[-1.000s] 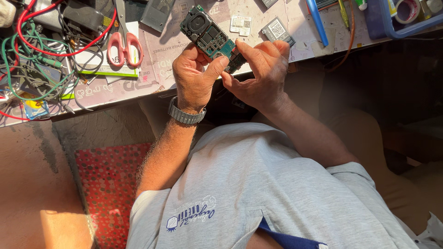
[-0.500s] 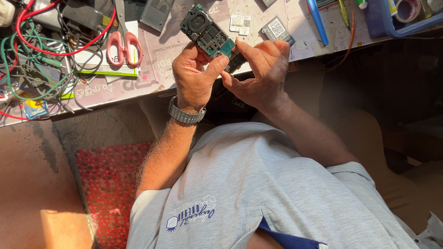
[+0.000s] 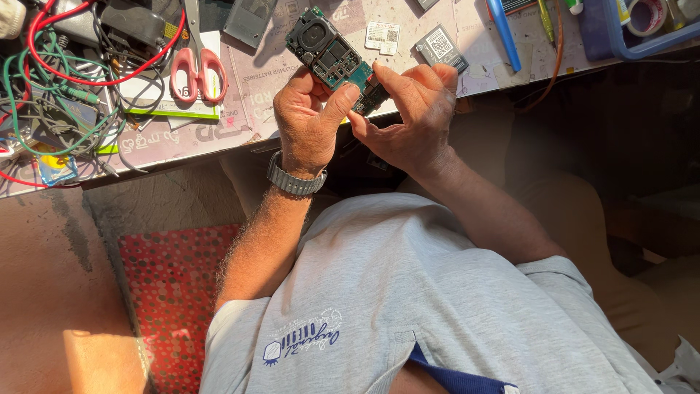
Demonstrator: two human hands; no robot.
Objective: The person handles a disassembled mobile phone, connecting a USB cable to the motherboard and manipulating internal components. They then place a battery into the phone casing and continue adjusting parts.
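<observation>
1. Circuit board (image 3: 332,55): held above the desk (image 3: 240,120) edge, tilted.
2. Left hand (image 3: 310,120): clamped on board's lower end, thumb pressing its side.
3. Right hand (image 3: 408,117): fingertips pinching the same end.
4. Handling, judged: light, stiff, fragile; best gripped by edges, off components.
5. Nearby: scissors (image 3: 195,69), tangled wires (image 3: 58,80).

free: bench edge by scissors (image 3: 195,69) | blocked: cable tangle (image 3: 58,80) left, blue tray (image 3: 620,44) right

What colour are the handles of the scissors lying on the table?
Pinkish red. The scissors show in the head view, left of the hands.
</observation>
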